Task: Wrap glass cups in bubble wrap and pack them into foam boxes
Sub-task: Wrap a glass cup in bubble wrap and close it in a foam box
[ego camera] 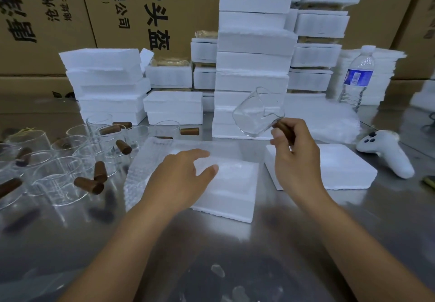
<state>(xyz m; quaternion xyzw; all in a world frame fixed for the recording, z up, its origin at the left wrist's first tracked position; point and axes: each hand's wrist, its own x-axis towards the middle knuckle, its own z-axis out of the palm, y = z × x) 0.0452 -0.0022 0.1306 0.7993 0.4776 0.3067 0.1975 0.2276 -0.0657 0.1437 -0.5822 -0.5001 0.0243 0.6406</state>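
Steel table (235,243), foam boxes (251,61) stacked behind. Right hand (299,160) pinches the wooden handle (283,130), glass cup (255,115) tilted aloft centre-right; left hand (181,179) open, spread over bubble wrap (141,167) at centre. With only that handle pinch, a slip could smash it on steel.

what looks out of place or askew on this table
The white handheld controller lying at the right of the steel table has no part in packing. At left, clear glass cups with brown handles sit crowded in a jumble, handles pointing every way.

The steel table (235,243) bears glass cups (56,184), foam boxes (324,167), bubble wrap (141,172) — a water bottle (355,78).
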